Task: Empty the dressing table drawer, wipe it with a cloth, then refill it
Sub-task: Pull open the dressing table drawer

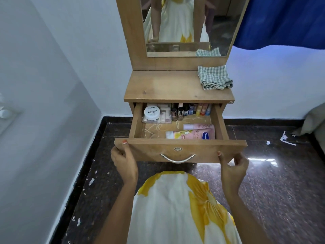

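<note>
The wooden drawer [207,148] of the dressing table stands pulled out. My left hand [124,162] grips the left end of its front panel, and my right hand [233,166] grips the right end. Inside lie a white nail polish remover tub [152,112] on a clear box at the back left, several small bottles [179,112] and tubes along the back, and two pink tubes [197,133] at the front right. Straw-like scraps litter the drawer floor [153,129]. A folded checked cloth [215,77] rests on the tabletop's right side.
The tabletop [163,85] carries only the cloth. A mirror [184,25] rises behind it. A blue curtain [284,22] hangs at the upper right. White walls close in on the left. Paper scraps [286,138] lie on the dark floor at the right.
</note>
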The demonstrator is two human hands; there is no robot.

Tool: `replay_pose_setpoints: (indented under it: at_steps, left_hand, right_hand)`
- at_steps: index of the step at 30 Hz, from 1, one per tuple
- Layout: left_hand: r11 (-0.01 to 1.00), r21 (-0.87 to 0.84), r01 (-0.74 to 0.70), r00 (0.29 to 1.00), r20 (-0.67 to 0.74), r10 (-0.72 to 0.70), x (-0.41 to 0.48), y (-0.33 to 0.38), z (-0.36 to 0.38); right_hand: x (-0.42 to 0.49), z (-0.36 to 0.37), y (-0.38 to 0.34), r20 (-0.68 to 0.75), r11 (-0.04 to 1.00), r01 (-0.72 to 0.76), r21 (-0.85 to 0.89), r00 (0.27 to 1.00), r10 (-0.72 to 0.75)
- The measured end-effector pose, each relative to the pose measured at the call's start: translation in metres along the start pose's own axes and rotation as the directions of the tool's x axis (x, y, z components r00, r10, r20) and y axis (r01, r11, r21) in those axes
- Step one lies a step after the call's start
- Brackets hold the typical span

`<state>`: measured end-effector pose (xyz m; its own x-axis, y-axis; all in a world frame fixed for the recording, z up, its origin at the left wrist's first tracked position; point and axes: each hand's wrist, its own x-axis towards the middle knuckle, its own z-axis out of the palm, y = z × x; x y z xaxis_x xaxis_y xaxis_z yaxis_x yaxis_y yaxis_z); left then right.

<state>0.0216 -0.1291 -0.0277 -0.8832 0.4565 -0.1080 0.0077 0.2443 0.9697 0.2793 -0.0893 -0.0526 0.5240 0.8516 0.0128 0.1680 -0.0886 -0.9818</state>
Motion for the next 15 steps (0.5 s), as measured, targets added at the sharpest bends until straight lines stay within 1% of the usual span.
replay_pose_setpoints:
  at_steps: [6,12,15]
  left_hand:
    - [1.000,-0.029,0.000,1.000,-0.001,0.000,-0.012,-0.002,-0.013]
    - [0.998,-0.065,0.027,0.999,-0.029,-0.029,-0.025,0.000,-0.020]
    - [0.997,-0.078,0.020,1.000,-0.005,-0.021,-0.027,-0.001,-0.026]
  right_hand:
    - [-0.013,-0.011,0.003,-0.002,1.000,0.005,-0.012,1.000,-0.005]
    - [-0.023,-0.024,0.006,0.025,1.000,-0.009,-0.018,1.000,0.010]
    - [-0.023,-0.033,0.003,0.061,1.000,0.002,-0.027,0.998,0.000]
